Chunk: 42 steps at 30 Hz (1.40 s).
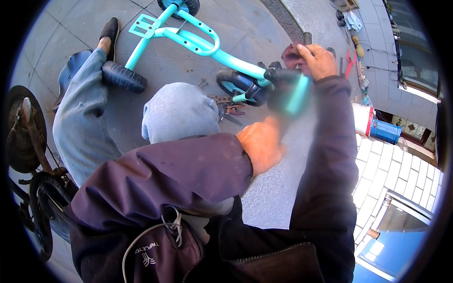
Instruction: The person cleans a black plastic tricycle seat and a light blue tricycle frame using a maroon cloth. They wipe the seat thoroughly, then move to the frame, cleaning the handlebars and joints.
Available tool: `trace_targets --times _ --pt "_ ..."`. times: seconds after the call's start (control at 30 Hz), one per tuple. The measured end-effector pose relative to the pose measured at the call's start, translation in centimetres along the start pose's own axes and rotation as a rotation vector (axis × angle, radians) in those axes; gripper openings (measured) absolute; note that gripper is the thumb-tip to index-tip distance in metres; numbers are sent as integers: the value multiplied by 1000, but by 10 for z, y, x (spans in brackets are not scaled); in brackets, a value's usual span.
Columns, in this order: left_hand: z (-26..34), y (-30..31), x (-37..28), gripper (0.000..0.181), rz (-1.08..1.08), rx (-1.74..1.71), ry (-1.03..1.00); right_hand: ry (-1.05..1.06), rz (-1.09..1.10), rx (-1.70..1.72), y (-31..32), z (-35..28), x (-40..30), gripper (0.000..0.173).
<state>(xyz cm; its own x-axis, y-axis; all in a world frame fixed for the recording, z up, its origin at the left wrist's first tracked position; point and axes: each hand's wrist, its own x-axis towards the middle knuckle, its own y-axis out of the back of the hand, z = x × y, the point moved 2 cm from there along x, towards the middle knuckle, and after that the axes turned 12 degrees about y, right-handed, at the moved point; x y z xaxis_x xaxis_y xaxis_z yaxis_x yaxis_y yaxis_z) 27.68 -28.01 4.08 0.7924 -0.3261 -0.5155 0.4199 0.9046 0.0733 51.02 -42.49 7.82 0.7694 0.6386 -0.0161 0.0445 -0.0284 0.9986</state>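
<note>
A turquoise child's tricycle frame [235, 61] with black wheels lies before me on the paving. My left hand [262, 145], blurred, is closed around the dark near end of its handlebar, just below the blurred turquoise tube [298, 94]. At the handlebar's far side, my right hand [317, 61] pinches a dark red cloth [293, 56] between thumb and fingers. A dark grip [307, 38] sticks out just beyond the cloth. The front wheel [231, 85] rests below the frame, near my knee. Blur hides the handlebar's middle.
Pliers [235, 109] and other hand tools lie beside my knee. A rear wheel [124, 77] touches my lower leg, with a dark blue plastic seat [72, 70] behind it. Another cycle [46, 205] stands at the left. A blue container [385, 131] is near the wall at right.
</note>
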Motion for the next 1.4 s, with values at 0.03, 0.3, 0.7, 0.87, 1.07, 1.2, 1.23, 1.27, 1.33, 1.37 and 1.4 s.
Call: trace_targets --times 0.03,0.3,0.7,0.87,1.07,1.2,1.23,1.27,1.33,1.37,1.4 --pt "-1 0 0 41 12 -2 -2 -45 -9 0 -1 -4 -1 48" --pt "-2 -3 0 40 29 7 -52 133 243 109 -6 23 -17 35" --pt "-5 -5 -3 38 71 -10 -76 53 -25 257 11 -51 -54 32" --pt "-3 0 -2 39 25 16 -58 334 -167 184 13 -59 -56 29" --pt "0 -5 -2 39 26 16 -73 121 -99 -264 15 -23 -5 32" --pt "0 -2 -1 39 26 26 -69 205 -304 -422 8 -36 19 37" --pt "1 -1 -1 39 14 17 -55 225 -374 -446 8 -42 21 37" --pt "1 0 -1 39 1 9 -42 277 -377 -468 6 -44 18 37" --pt "1 0 -1 39 3 9 -37 335 -370 -450 7 -52 13 36" --pt "1 1 -1 39 4 9 -34 364 -366 -440 7 -57 10 36" --pt "1 1 -1 39 7 11 -40 364 -365 -451 9 -59 5 34"
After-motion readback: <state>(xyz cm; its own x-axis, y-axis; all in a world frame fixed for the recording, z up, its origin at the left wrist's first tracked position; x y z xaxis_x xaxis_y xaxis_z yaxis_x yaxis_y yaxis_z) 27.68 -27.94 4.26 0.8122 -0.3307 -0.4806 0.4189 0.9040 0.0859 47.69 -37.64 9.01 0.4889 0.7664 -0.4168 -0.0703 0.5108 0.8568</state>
